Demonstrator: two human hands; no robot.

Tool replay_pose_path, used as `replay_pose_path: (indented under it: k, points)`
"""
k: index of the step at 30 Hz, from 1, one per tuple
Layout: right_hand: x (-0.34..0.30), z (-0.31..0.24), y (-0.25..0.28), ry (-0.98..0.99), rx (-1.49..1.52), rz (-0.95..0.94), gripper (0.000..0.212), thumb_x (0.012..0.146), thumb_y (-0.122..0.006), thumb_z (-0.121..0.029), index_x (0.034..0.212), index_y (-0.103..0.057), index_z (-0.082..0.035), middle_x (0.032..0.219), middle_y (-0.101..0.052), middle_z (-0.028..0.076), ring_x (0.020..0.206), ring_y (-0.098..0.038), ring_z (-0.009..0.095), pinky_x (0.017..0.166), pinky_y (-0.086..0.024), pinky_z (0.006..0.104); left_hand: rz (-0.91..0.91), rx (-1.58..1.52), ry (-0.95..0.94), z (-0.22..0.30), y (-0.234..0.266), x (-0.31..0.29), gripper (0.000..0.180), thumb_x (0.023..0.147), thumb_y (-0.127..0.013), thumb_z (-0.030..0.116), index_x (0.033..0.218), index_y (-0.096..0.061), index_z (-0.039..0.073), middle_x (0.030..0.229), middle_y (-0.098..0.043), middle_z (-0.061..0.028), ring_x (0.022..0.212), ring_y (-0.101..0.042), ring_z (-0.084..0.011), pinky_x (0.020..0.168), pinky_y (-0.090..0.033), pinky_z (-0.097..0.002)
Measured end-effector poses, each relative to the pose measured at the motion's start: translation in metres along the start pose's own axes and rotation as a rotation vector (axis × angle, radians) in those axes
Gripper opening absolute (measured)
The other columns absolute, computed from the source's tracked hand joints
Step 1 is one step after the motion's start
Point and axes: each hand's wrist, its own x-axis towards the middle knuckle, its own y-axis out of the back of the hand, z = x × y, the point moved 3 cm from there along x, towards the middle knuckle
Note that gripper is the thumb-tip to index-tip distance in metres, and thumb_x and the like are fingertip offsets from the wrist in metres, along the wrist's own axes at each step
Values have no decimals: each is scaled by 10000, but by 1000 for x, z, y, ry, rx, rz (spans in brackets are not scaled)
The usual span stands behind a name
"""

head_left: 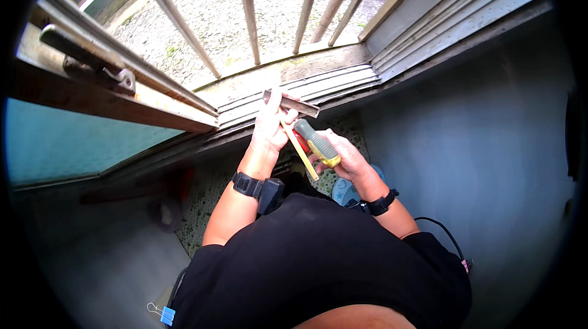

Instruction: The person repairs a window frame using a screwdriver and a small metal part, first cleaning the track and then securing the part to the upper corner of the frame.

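Just inside the window sill, my left hand is closed round a short dark metal bar that lies across its fingers. A thin pale wooden strip slants down from the same hand toward my body. To its right, my right hand grips a hand tool with a ribbed grey-and-yellow handle. The handle's rounded grey end tilts toward my left hand, close to the wooden strip. A bit of red shows beside the handle, and the tool's working end cannot be made out.
The window track runs just beyond my hands, with upright bars outside it. An open wood-framed sash with a latch stands at the left. A blue wall is at the right. Below my right wrist is a light-blue round object.
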Motion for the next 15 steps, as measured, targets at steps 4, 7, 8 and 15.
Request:
replay_pose_path:
  k: [4,7,8,15]
  points:
    - [-9,-12,-7,-8,-38,-13,478,916,-466,-365,1249,-434,-24,1032,-548,103,726,-624,185,438,-496,238,-29,56,45,-2,-4,-1,229,912,-522,298,870,-545,74,799,-607,-96,469,-421,-118,441,-376,-226]
    - [-12,-17,-7,-47,-66,-28,496,904,-480,-327,1277,-403,-10,1029,-545,110,706,-632,201,426,-488,230,-64,88,63,-4,-10,-4,256,919,-498,336,891,-538,85,831,-600,-80,508,-438,-121,461,-387,-246]
    - [-16,-23,-14,-71,-49,-27,487,895,-492,-247,1293,-378,10,1031,-543,115,690,-643,213,420,-479,216,-71,95,64,-4,-12,-6,263,922,-489,347,897,-536,90,843,-598,-77,522,-445,-123,469,-391,-252]
    - [-18,-20,-18,-72,-400,105,445,825,-572,-87,1241,-437,0,795,-577,51,617,-609,112,411,-423,189,-12,168,87,-10,-7,-11,276,923,-469,379,918,-525,109,914,-597,-108,578,-497,-158,469,-402,-260]
